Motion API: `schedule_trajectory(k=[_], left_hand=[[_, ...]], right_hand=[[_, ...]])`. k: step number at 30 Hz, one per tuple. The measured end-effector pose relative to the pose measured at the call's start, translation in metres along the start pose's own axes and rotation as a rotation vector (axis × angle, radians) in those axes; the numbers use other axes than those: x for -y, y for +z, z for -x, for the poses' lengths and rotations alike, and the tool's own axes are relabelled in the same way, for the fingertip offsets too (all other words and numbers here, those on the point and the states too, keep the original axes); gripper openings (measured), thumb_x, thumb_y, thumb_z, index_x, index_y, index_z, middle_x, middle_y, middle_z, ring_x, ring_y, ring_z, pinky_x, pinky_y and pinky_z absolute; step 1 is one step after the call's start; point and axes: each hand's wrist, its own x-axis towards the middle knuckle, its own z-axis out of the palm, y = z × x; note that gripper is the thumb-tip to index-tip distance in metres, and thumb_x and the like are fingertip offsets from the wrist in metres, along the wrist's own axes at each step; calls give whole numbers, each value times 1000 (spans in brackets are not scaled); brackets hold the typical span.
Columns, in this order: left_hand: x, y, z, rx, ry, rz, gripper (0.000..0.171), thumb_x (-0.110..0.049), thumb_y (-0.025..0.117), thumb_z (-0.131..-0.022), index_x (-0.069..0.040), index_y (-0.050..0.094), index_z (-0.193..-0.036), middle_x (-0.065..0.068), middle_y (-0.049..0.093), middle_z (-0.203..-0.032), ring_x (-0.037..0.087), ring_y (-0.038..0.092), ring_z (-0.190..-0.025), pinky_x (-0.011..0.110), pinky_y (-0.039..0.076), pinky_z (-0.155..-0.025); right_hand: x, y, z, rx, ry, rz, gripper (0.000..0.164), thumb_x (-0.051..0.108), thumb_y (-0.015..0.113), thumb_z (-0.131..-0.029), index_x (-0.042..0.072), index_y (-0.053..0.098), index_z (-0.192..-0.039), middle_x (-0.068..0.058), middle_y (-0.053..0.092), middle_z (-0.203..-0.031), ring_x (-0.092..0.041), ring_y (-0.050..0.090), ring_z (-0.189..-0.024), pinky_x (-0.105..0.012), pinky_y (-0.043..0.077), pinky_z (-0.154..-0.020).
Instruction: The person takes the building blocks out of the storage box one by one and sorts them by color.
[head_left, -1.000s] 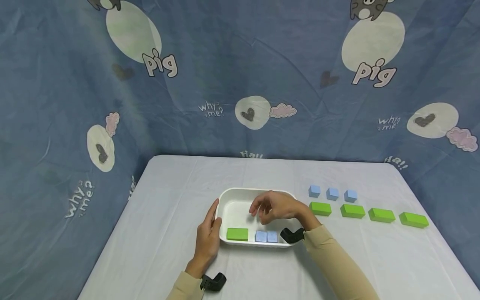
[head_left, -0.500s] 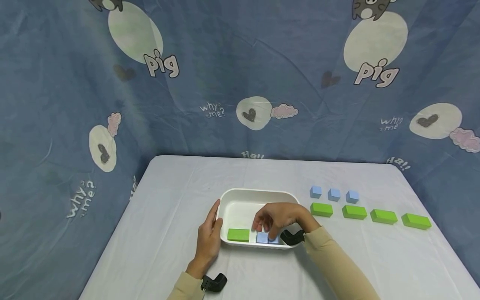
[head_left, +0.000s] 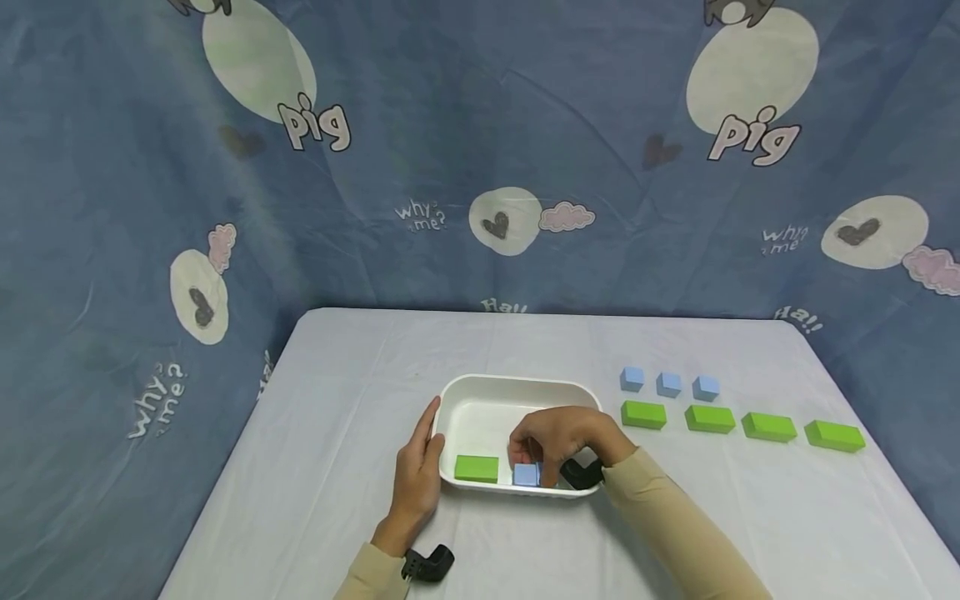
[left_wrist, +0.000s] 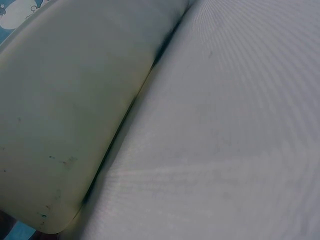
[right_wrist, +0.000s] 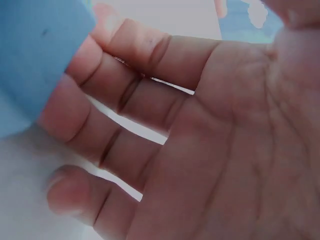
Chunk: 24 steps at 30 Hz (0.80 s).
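Observation:
A white tray (head_left: 468, 392) sits on the table. My left hand (head_left: 417, 479) lies along its left side, with straight fingers on the outer wall and the thumb at the rim. In the left wrist view only the tray's outer wall (left_wrist: 70, 110) shows, without the hand. Inside the tray, my right hand (head_left: 566, 435) reaches down with curled fingers at the blue blocks. One blue block (head_left: 527, 475) shows left of the thumb; the other is mostly hidden by the hand. The right wrist view has fingertips against a blue block (right_wrist: 40, 55). A green block (head_left: 476, 468) lies at the tray's near left.
Right of the tray, three small blue blocks (head_left: 668, 384) form a row on the white table (head_left: 360, 400). Nearer than these, several green blocks (head_left: 710, 418) stand in a line. A patterned blue cloth (head_left: 420, 108) hangs behind and beside the table.
My right hand has come down from above the tray's middle to the blue blocks at its near side, and its thumb now covers the right one. The left hand stays at the tray.

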Motion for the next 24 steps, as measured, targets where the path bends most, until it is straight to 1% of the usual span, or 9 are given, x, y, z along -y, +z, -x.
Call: schedule_trajectory(k=[6,11,17,24], left_hand=[[0,0,0,5,-12,7,53,-2,45,-104,-10,41,-157,6,45,-156,20,42,-141,14,29,-114],[0,0,0,1,-8,9,53,-3,45,-105,-10,41,-157,6,45,-155,21,42,-141,13,29,-113],[-1,-1,2,9,-11,15,53,-3,44,-106,-12,39,-158,6,44,-156,21,41,-141,14,29,-113],[-2,0,0,9,19,22,52,-1,45,-105,-5,39,-156,8,44,-156,23,41,-142,15,29,-114]], right_hand=[[2,1,-1,-10,20,-16,50,-16,88,-58,18,69,-89,4,58,-79,-6,53,-71,-20,48,-63],[0,0,0,-67,28,-4,47,-12,88,-57,17,70,-89,1,63,-79,-7,56,-71,-21,49,-63],[-4,-1,1,-119,21,-20,40,-11,88,-61,12,71,-90,-3,67,-80,-8,59,-71,-23,50,-63],[-7,-4,1,-146,-10,-51,30,-7,88,-66,10,73,-86,-5,67,-81,-9,58,-74,-23,49,-65]])
